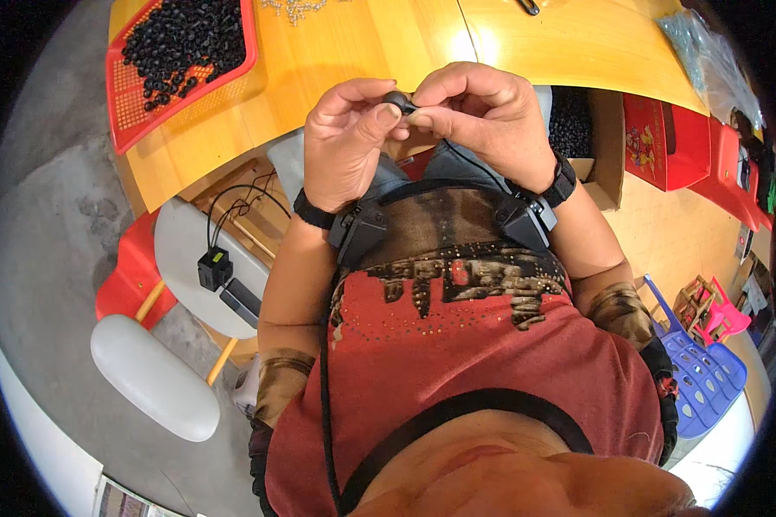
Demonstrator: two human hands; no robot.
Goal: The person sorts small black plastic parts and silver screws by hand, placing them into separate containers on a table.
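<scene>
Over the near edge of the table, my two hands meet fingertip to fingertip. My left hand (347, 145) is closed, pinching a small black rounded plastic part (397, 100) between thumb and fingers. Against the right side of that part, my right hand (494, 116) is closed in a pinch too. A tiny pale bit shows at its fingertips, too small to name. Many similar-looking black parts (185, 39) lie heaped in a red plastic basket (128, 116) on the table's left. Black straps (564, 179) circle both wrists.
The yellow wooden table (362, 47) spreads ahead. Small clear pieces (293, 10) lie at its far side, a plastic bag (711, 65) at right. Below stand a cardboard box (610, 142) of dark bits and a red box (664, 142). A grey chair (185, 258) bears a black device (215, 269) with cables.
</scene>
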